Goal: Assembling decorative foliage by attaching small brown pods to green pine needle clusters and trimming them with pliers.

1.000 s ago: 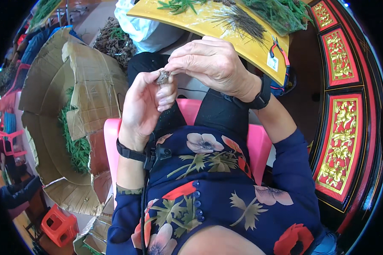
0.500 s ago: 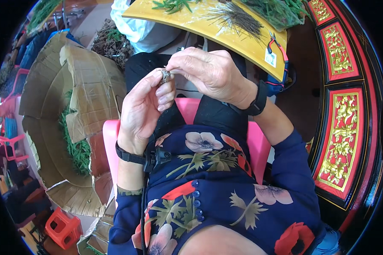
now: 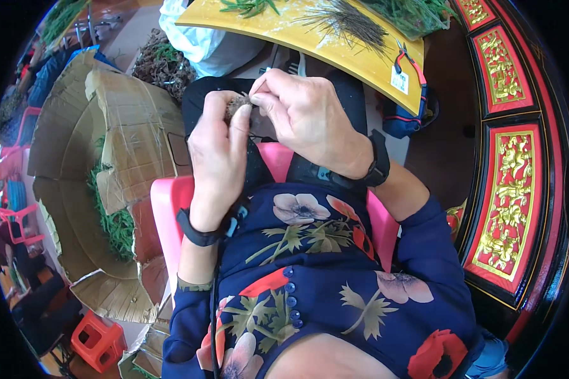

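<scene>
My left hand (image 3: 216, 151) is closed around a small, rough brown pine cone (image 3: 236, 107), thumb along one side and curled fingers on the other. Against the cone's right end, my right hand (image 3: 316, 120) pinches with thumb and forefinger. Whatever sits between those fingertips is too small to make out. Both hands meet above my lap, just short of the yellow table (image 3: 284, 44). On that table lie a bundle of thin dark wires (image 3: 351, 25) and a pair of pliers (image 3: 408, 60) with red and black handles.
To the left stands an open cardboard box (image 3: 63, 158) holding green sprigs (image 3: 115, 230). A brown heap (image 3: 164, 66) and a white plastic bag (image 3: 202, 44) sit beyond it. Bagged greenery (image 3: 411, 16) rests at the table's back. Carved red-and-gold panels (image 3: 506, 202) line the right.
My left hand has rolled over so its back faces up, turning the pine cone with it. My right hand has shifted slightly down and left, still pinching at the cone's end.
</scene>
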`<state>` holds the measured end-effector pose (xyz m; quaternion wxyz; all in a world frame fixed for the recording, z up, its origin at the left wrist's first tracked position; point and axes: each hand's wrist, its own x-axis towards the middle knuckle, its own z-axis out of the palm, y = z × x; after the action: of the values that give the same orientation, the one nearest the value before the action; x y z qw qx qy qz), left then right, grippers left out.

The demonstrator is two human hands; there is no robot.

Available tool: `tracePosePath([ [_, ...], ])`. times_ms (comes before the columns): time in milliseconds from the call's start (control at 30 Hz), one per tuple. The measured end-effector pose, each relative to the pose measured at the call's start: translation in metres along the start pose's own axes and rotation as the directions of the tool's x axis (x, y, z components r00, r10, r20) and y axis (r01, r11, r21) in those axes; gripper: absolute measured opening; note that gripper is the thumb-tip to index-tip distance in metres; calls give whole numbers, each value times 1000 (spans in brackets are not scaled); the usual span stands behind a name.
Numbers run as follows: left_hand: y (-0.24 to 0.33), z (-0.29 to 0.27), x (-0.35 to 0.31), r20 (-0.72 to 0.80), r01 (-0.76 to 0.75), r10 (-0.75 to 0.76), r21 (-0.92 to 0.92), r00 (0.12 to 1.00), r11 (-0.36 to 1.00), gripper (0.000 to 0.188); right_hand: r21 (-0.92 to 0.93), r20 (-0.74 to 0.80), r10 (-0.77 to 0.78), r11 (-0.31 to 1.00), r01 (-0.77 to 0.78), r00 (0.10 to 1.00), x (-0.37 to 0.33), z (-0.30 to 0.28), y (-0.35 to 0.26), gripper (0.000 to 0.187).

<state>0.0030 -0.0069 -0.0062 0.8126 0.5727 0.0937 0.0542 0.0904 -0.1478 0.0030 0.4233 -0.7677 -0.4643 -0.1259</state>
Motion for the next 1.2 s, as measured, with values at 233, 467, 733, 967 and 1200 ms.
tracePosePath([
  [233, 0, -1, 0, -18, -132, 139, 208, 990, 969, 12, 400, 334, 366, 780, -482, 869, 11, -21, -2, 21],
  [467, 5, -5, 3, 81, 22, -16, -75, 997, 997, 15, 293, 186, -8, 955, -47, 982, 30, -33, 20, 29],
  [733, 5, -6, -1, 234, 243, -168, -343, 958, 908, 19, 196, 117, -314, 937, 288, 942, 37, -30, 18, 23],
  [967, 5, -3, 0, 291, 302, -201, -363, 935, 881, 21, 189, 200, -374, 922, 338, 906, 35, -34, 20, 12],
  [1200, 6, 5, 1, 181, 198, -146, -319, 973, 927, 22, 193, 148, -327, 935, 297, 933, 33, -37, 21, 10],
])
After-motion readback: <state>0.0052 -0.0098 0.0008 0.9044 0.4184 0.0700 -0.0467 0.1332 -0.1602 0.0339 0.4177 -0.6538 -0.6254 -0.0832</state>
